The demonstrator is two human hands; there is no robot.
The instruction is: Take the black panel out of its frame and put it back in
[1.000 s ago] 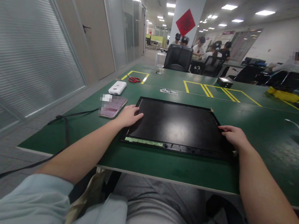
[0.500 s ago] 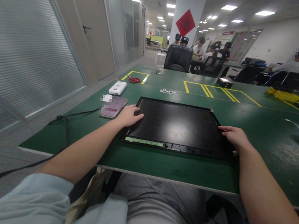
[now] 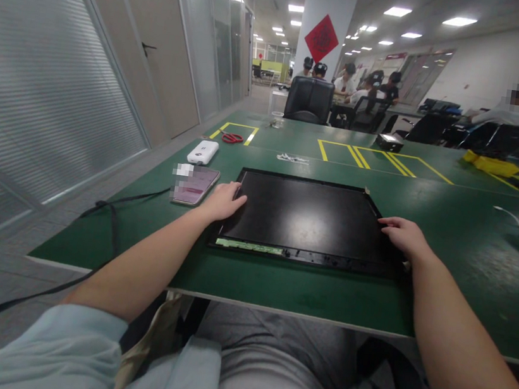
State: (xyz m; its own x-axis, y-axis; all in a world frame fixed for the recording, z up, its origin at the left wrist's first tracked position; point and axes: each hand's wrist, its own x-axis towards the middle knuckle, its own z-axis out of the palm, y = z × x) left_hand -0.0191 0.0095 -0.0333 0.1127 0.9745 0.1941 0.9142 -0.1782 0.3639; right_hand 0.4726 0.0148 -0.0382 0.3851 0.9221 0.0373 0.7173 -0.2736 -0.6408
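A black display panel (image 3: 304, 216) lies flat on the green table, with a strip of green circuit board (image 3: 249, 246) along its near edge at the left. My left hand (image 3: 226, 201) grips the panel's left edge, thumb on top and the other fingers at the side, partly hidden. On the opposite side my right hand (image 3: 404, 235) holds the right edge, its index finger and thumb at the frame. Just left of my left hand lies a phone (image 3: 198, 188) with its screen lit.
Beyond the phone is a white power bank (image 3: 202, 152). Red-handled scissors (image 3: 232, 138) and small white pieces (image 3: 293, 159) lie farther back. Yellow tape (image 3: 362, 157) marks the table (image 3: 435, 198). A white cable (image 3: 512, 218) is at the right, and a black strap (image 3: 116, 214) crosses the left edge.
Both hands keep their places on the panel. The whole view has shifted very slightly; nothing else visibly differs.
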